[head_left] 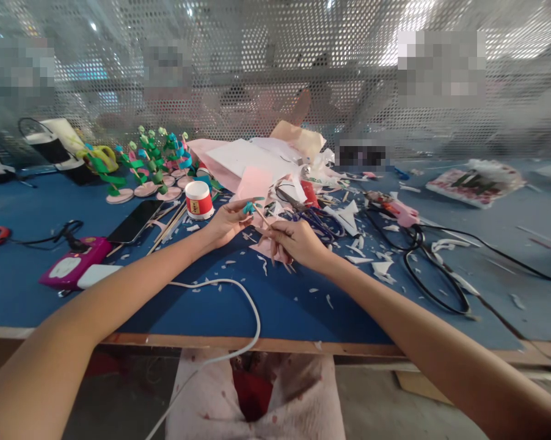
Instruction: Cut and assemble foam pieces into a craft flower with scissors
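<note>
Over the blue table, my left hand is closed on a small piece of curled blue paper between thumb and fingers. My right hand pinches a thin wooden stick, whose upper end meets the blue paper. Just left of my hands stands a red and white paper cup. Behind them lie pink and white paper sheets in a loose heap. A pair of scissors with blue handles rests right of my right hand, among paper scraps.
Paper plants on round pink bases stand at the left back. A phone and a purple power adapter lie in front of them. A pink glue gun with a looped black cord sits at right. White cable hangs over the front edge.
</note>
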A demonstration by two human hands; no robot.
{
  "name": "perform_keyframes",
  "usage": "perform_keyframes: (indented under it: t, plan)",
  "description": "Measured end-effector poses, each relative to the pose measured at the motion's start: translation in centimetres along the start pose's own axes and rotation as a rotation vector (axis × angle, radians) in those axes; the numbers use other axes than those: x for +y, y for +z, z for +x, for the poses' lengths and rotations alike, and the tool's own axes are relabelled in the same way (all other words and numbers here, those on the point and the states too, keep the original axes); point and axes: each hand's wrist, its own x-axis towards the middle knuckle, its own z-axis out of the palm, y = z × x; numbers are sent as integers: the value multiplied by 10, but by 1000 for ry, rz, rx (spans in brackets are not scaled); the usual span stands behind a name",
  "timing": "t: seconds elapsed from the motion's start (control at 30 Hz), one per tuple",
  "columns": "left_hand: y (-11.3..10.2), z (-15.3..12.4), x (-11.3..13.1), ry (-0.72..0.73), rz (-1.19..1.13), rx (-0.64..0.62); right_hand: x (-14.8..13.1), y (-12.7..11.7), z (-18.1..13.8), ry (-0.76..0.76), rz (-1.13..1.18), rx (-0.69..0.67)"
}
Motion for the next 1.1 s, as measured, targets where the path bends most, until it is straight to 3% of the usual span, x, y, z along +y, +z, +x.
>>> perform_keyframes:
  t: [1.1]
  plan:
    - [2, 2, -1, -10, -72, 39, -1, 1, 0, 0, -57, 22]
